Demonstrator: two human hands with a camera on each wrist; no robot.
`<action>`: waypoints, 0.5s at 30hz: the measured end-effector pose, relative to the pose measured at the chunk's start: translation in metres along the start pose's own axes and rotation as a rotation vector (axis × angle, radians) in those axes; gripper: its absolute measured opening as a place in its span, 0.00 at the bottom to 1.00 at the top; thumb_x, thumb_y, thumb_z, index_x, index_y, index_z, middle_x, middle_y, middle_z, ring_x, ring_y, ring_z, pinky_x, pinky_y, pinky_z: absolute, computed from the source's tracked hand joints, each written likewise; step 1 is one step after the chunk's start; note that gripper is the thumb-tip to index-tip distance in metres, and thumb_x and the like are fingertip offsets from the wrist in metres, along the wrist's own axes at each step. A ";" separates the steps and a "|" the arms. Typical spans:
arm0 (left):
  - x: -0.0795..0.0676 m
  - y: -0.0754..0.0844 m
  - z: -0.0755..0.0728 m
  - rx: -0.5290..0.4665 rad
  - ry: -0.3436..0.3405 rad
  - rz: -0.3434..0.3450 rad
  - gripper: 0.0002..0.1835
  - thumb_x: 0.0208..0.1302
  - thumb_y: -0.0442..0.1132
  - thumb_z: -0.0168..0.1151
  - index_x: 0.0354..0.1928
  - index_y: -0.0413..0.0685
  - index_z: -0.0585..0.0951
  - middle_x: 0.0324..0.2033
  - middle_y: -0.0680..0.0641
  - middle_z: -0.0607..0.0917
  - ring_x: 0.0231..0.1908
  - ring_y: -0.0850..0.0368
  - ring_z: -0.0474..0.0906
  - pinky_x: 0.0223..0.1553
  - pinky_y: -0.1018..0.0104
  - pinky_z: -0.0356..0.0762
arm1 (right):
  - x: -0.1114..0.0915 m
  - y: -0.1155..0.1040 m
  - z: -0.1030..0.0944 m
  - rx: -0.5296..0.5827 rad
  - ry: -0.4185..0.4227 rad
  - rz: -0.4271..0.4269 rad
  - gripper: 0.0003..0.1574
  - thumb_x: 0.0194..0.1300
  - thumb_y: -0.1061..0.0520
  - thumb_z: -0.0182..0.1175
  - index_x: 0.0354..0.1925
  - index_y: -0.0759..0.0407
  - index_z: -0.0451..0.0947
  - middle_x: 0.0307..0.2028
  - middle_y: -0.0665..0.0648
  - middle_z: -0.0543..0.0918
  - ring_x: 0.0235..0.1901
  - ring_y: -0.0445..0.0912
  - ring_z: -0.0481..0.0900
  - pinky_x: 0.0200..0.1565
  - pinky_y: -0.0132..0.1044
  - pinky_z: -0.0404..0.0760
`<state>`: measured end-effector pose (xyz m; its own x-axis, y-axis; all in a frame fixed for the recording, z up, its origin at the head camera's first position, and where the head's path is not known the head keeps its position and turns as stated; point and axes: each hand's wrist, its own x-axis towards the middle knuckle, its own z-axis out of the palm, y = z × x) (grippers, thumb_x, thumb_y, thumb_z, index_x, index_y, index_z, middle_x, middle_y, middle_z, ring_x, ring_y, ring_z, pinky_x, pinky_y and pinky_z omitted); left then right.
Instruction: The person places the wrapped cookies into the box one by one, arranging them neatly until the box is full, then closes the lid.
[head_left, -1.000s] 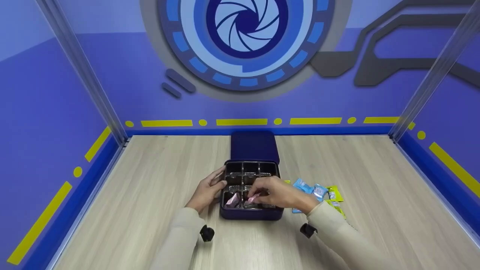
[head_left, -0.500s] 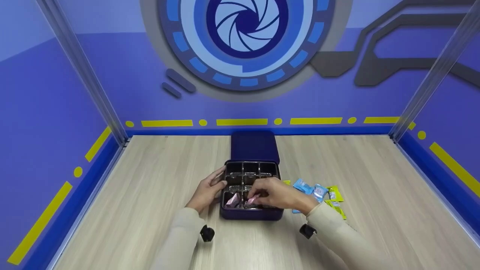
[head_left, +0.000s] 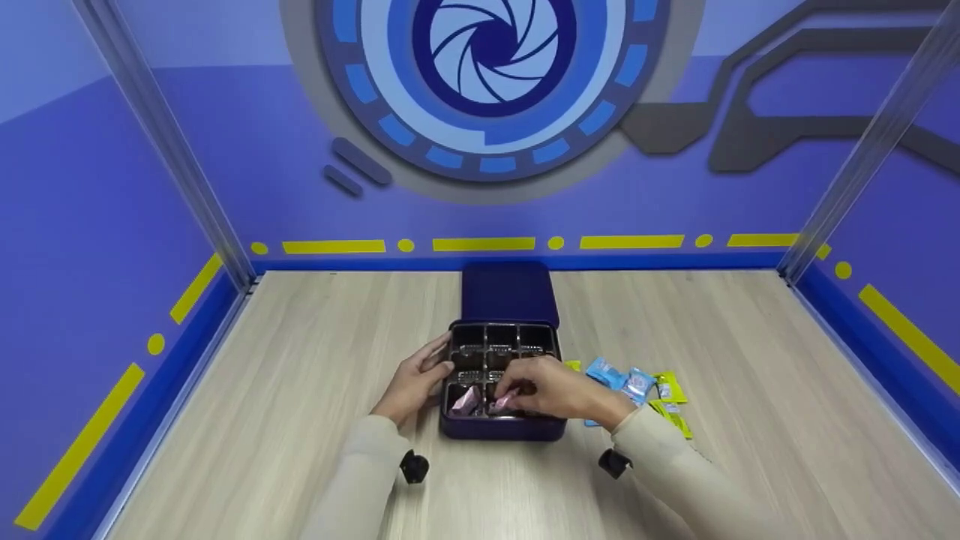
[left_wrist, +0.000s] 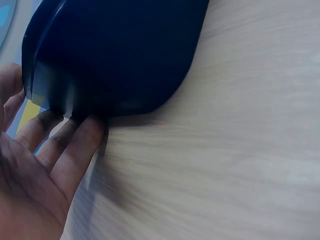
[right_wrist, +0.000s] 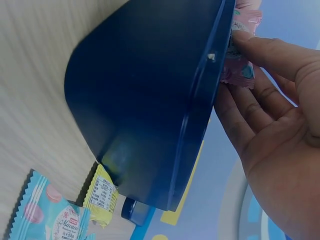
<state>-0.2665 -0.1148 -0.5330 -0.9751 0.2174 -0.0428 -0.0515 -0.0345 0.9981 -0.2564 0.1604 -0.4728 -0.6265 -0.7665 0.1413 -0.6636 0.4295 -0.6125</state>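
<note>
A dark blue box (head_left: 502, 430) stands on the table, fitted with a plastic insert divided into several compartments. My left hand (head_left: 409, 386) holds its left side, thumb at the rim and fingertips against the outer wall (left_wrist: 125, 60). Between thumb and fingers, my right hand (head_left: 559, 386) pinches a pink-wrapped candy (head_left: 505, 401) at the front middle compartment. In the right wrist view, this candy (right_wrist: 242, 47) shows just past the box rim, partly hidden by the box wall. A second pink-wrapped candy (head_left: 466, 402) lies in the front left compartment. My right hand covers the front right compartment.
Behind the box lies its dark blue lid (head_left: 508, 292). Right of the box are several blue packets (head_left: 638, 384) and yellow packets (head_left: 671, 387), partly hidden by my right hand and forearm. One blue packet (right_wrist: 57, 215) bears the word Macaron. Printed walls enclose the wooden table (head_left: 315, 337).
Both hands stay nearly in place; the right hand's pink-wrapped candy sits slightly lower at the front middle compartment. The box and the other packets have not moved.
</note>
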 end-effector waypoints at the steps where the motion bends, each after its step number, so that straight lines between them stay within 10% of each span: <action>1: 0.000 0.000 0.000 0.008 0.001 0.000 0.33 0.78 0.31 0.59 0.82 0.45 0.65 0.74 0.32 0.69 0.64 0.38 0.79 0.56 0.49 0.85 | 0.000 0.000 0.000 0.002 0.000 0.001 0.08 0.71 0.64 0.71 0.46 0.55 0.89 0.43 0.47 0.87 0.42 0.38 0.83 0.47 0.35 0.85; 15: 0.002 -0.003 -0.001 0.028 0.016 -0.020 0.33 0.78 0.32 0.59 0.81 0.48 0.67 0.75 0.35 0.70 0.64 0.39 0.79 0.53 0.47 0.86 | 0.000 -0.001 0.001 -0.013 -0.002 0.009 0.08 0.71 0.64 0.70 0.47 0.53 0.89 0.44 0.46 0.87 0.44 0.39 0.84 0.49 0.39 0.86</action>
<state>-0.2689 -0.1148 -0.5357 -0.9773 0.2020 -0.0636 -0.0654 -0.0025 0.9979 -0.2552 0.1598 -0.4727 -0.6318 -0.7634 0.1345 -0.6632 0.4426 -0.6036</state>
